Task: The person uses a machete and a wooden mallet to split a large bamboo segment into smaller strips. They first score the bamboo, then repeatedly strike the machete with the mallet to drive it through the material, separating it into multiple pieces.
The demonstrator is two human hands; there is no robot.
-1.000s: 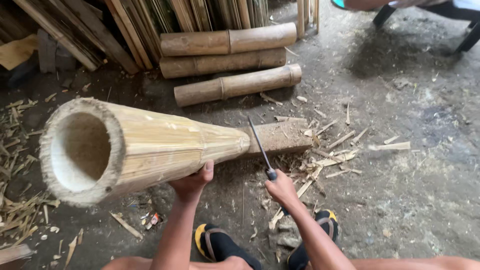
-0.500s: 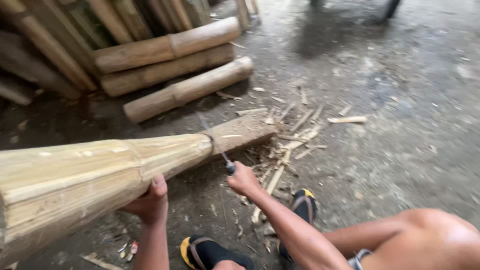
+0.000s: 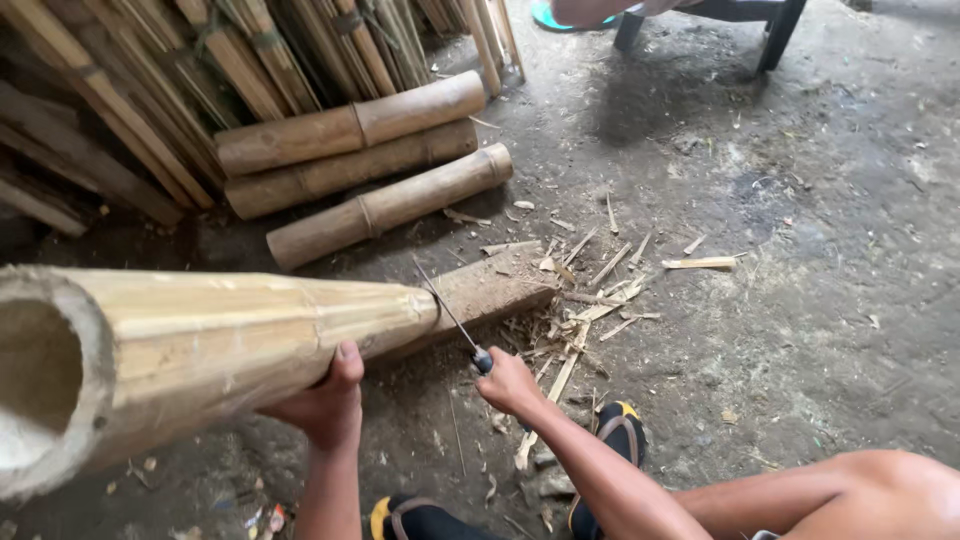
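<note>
Right hand point(image 3: 508, 380) clamped on our knife point(image 3: 452, 320) at the big bamboo pole's point(image 3: 230, 345) far tip on the wooden block point(image 3: 495, 290), we risk a slip toward our left hand point(image 3: 322, 400) gripping underneath nearby.

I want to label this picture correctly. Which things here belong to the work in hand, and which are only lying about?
In use:
- left hand gripping the large hollow pale bamboo pole
- right hand holding the thin dark-handled knife
- flat brown wooden block under the pole's far end

Lying about:
- three short bamboo logs
- leaning bamboo strips
- scattered splinters
</note>
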